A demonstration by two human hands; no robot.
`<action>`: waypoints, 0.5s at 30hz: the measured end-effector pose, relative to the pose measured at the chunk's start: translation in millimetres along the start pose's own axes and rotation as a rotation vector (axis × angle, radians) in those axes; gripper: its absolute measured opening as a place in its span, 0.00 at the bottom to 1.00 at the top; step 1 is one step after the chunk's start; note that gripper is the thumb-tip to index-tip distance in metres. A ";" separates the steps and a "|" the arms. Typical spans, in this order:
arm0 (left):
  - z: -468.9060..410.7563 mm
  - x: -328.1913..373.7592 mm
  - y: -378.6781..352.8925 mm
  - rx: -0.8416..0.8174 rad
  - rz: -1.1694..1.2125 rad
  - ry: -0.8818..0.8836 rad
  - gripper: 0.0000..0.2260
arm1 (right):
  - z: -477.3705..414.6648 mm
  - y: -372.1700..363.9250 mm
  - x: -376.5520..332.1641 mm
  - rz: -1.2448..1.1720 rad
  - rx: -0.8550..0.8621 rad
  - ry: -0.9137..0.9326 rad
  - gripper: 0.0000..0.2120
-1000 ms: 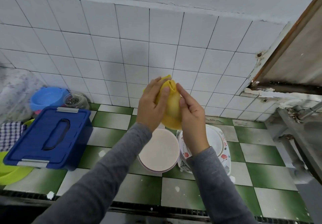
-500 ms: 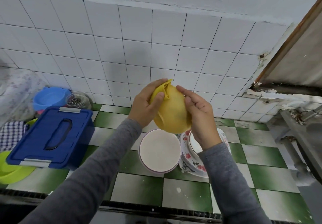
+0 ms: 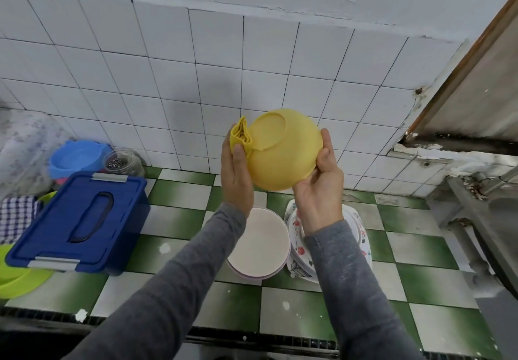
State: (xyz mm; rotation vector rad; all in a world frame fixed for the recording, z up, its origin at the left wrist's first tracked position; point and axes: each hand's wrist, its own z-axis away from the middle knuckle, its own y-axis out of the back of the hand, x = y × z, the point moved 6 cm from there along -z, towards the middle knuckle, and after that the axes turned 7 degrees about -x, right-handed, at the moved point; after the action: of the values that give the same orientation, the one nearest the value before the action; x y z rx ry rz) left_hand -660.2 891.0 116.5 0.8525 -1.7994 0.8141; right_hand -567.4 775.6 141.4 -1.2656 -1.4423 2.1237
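Observation:
A yellow plastic bowl (image 3: 283, 152) is held up in front of the tiled wall, its underside facing me. My right hand (image 3: 319, 183) grips the bowl's rim on the right side, thumb on the outside. My left hand (image 3: 236, 174) holds a folded yellow cloth (image 3: 240, 135) against the bowl's left side, near its base ring. Below my hands, a round white plate (image 3: 260, 244) lies on the green-and-white tiled counter (image 3: 179, 200), next to a stack of flowered plates (image 3: 297, 253) partly hidden by my right arm.
A blue lidded box (image 3: 81, 219) stands at the left, with a blue bowl (image 3: 77, 158) and a glass jar (image 3: 122, 162) behind it, a checked cloth (image 3: 15, 216) and a lime-green dish (image 3: 19, 275) beside it. A metal sink edge (image 3: 487, 208) is at the right.
The bowl has turned so its base faces me and has shifted right. My left hand with the cloth has slid from the bowl's side towards its base. The view has tilted down.

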 end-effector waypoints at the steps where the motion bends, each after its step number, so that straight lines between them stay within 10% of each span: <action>1: 0.9 0.5 -1.6 0.010 -0.037 -0.056 0.26 | 1.0 -1.8 2.4 -0.024 0.024 -0.002 0.16; 15: -4.9 20.1 -32.9 -0.367 -0.649 -0.639 0.24 | 1.9 -31.1 10.6 0.422 -0.156 0.018 0.22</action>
State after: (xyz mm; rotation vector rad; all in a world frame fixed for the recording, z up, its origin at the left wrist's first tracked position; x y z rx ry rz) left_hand -636.8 873.4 142.0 1.4322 -1.9218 -0.2350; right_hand -582.2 795.6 162.9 -1.7776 -1.4588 2.2776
